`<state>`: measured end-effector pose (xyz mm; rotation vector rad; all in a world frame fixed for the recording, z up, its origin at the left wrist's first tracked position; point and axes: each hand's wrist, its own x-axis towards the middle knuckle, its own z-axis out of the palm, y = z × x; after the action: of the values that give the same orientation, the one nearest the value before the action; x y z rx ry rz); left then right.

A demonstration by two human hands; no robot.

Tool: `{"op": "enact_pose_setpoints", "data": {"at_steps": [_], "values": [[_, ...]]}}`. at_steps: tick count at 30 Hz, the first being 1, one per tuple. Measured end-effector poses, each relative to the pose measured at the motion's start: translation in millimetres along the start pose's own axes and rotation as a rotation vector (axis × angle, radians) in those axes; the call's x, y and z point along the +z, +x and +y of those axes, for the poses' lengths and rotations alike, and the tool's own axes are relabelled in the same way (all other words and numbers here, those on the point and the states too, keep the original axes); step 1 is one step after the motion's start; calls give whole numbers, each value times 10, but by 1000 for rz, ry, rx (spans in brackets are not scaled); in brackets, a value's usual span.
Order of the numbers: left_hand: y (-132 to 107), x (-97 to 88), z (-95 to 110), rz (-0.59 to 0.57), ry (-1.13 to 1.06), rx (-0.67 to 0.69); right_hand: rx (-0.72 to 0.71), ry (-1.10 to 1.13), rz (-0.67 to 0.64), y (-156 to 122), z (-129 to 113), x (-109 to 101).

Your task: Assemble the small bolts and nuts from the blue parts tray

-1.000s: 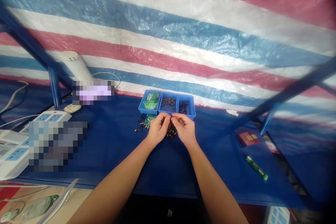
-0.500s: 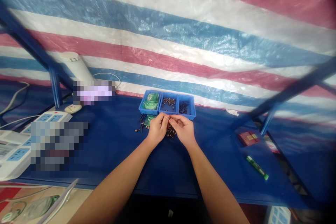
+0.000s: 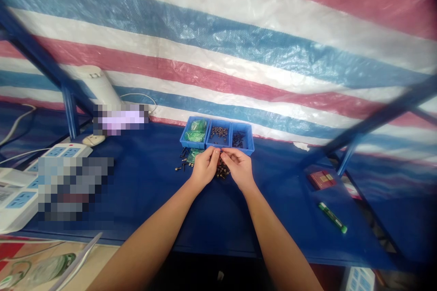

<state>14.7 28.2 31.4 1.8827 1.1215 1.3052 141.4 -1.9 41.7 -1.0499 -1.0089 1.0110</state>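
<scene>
Closely, left hand [image 3: 205, 167] and right hand [image 3: 239, 167] meet over heaped dark parts [image 3: 223, 172].

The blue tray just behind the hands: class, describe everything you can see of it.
The blue tray looks like plastic, shallow and open-topped, with three compartments side by side. The left holds green pieces, the middle small brownish parts, the right small black parts. It sits level on the blue table cover near the striped tarp. The left hand and right hand meet at its front edge; contact cannot be told.
</scene>
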Motion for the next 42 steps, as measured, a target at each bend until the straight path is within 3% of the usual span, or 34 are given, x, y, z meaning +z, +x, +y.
{"op": "enact_pose_setpoints", "data": {"at_steps": [9,12,16,18,23,26,34,42], "values": [[12,0,1,35,78,-31,155,63,133,91,127,-124],[7,2,-12,45,74,-14,138,86,94,79,111,-98],[2,6,-23,44,83,-10,56,83,-81,57,79,-72],[2,6,-27,44,89,-9,14,-47,-134,54,86,-88],[7,-7,-30,76,101,-33,-171,-623,-96,57,131,-165],[8,-15,-26,87,98,-50,-214,-831,-175,49,117,-185],[12,-15,11,93,80,-38,-249,-980,-498,-18,34,-168],[3,-6,-13,82,82,-37,-230,-1007,-581,-9,37,-160]]}}
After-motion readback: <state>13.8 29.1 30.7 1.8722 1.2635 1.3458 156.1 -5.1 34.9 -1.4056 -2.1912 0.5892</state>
